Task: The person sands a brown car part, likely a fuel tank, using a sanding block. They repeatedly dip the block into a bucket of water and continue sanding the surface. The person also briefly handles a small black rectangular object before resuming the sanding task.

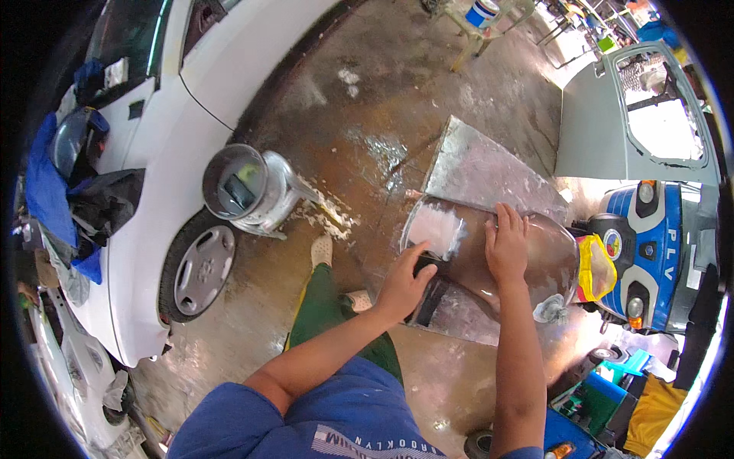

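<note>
A wet brown curved panel lies on a grey, worn board, with a white patch near its left end. My left hand grips a small black block just below that patch. My right hand rests on the panel to the right of the patch, palm down with fingers stretched out. A dark strip shows below my left hand. A crumpled grey cloth is at the panel's lower right.
A white car fills the left side, with a bucket beside it. A loose grey door, yellow container and blue vehicle front stand at the right. A plastic chair with a pail is at the back.
</note>
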